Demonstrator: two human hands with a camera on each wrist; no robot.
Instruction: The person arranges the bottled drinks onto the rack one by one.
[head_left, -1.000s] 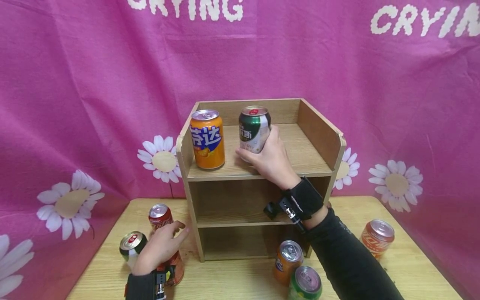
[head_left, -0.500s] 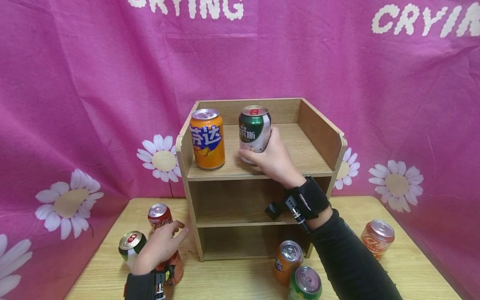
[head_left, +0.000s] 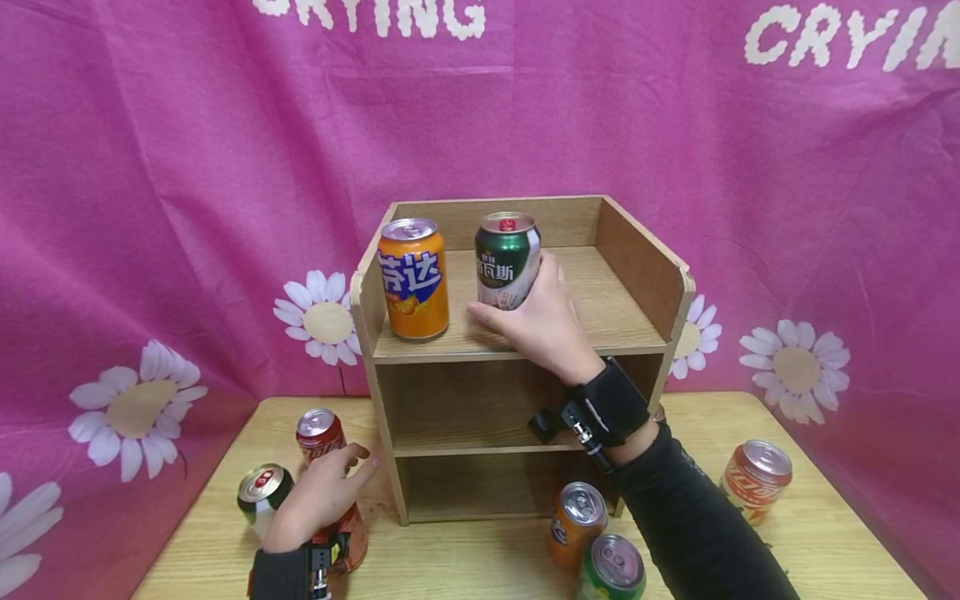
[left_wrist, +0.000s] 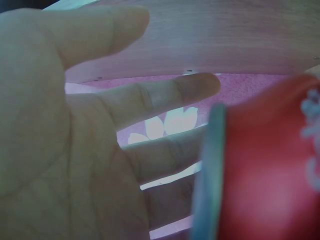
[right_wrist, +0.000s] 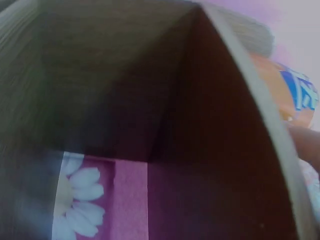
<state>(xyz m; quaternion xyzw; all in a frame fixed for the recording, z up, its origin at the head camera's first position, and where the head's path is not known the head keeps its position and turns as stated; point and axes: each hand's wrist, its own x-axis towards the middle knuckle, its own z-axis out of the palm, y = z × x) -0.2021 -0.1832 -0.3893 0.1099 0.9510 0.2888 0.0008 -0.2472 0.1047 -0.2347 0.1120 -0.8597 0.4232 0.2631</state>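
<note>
Right hand (head_left: 543, 321) had the green-and-white kvass can (head_left: 506, 262) grasped: thumb across the near side low down, fingers round the right side. Can was roughly upright over the top level of the wooden shelf unit (head_left: 641, 275), just right of the orange Fanta can (head_left: 414, 292), not touching it. Kvass base was behind the thumb; couldn't tell if seated.

Left hand (head_left: 318, 496) was released, fingers spread and loose, low at left among cans on the table (head_left: 450, 562): far red can (head_left: 318, 433) just beyond, near red can (head_left: 354, 542) partly under it, dark-green-and-white can (head_left: 264, 492) to its left. Contact there: couldn't tell.

Right side of table: small orange can (head_left: 576, 529) near the unit's right front corner, green can (head_left: 613, 571) nearer, orange-red can (head_left: 757, 479) well apart at far right.
</note>
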